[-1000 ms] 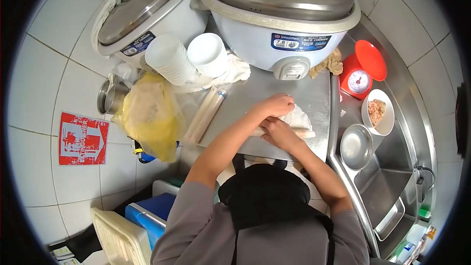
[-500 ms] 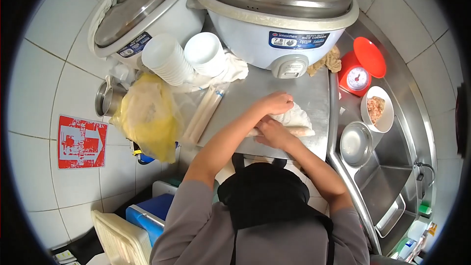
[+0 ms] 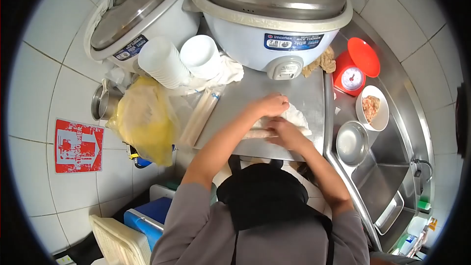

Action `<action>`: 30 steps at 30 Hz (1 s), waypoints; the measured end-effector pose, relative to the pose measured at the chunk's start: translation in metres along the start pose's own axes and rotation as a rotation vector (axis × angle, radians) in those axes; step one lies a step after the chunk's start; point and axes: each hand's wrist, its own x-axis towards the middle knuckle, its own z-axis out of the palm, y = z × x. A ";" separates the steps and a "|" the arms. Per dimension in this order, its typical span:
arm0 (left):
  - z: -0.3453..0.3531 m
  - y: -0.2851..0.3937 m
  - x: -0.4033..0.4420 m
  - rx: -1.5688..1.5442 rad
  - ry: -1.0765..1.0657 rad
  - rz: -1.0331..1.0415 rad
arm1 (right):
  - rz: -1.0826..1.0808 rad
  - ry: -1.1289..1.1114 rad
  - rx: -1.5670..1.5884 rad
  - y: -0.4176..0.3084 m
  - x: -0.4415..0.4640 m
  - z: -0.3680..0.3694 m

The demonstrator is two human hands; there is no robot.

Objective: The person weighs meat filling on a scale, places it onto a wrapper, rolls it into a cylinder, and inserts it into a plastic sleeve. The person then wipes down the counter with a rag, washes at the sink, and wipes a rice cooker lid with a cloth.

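A thin, pale spring roll wrapper (image 3: 295,115) lies on the steel counter in front of me, its near edge gathered into a long roll (image 3: 259,133). My left hand (image 3: 274,104) is at the wrapper's far left edge, its fingers curled in against the sheet. Closer to me, my right hand (image 3: 286,134) reaches over the roll with bent fingers gripping the wrapper; motion blurs it slightly. My hands cover part of the sheet, and whatever is inside the roll is hidden.
Behind the counter (image 3: 235,103) stand two big rice cookers (image 3: 245,29) and stacked white cups (image 3: 201,56). A yellow plastic bag (image 3: 147,122) and long wrapped packs (image 3: 198,118) are left. Right, by the sink, are a red scale (image 3: 351,76), a bowl of ground meat (image 3: 371,109) and a pan (image 3: 352,143).
My right hand has shifted right along the wrapper, and more of the roll's left part shows. My left hand stays near the far edge. The view has shifted slightly.
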 end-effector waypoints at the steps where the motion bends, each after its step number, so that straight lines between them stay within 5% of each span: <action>1: -0.004 0.002 -0.002 0.001 0.002 -0.001 | 0.051 0.038 -0.024 0.007 -0.012 -0.011; 14: 0.002 0.001 -0.005 -0.039 -0.022 -0.002 | 0.237 -0.040 -0.015 0.042 -0.050 -0.048; 30: 0.000 0.000 -0.006 0.000 0.000 0.024 | 0.083 -0.037 -0.049 0.025 -0.034 -0.031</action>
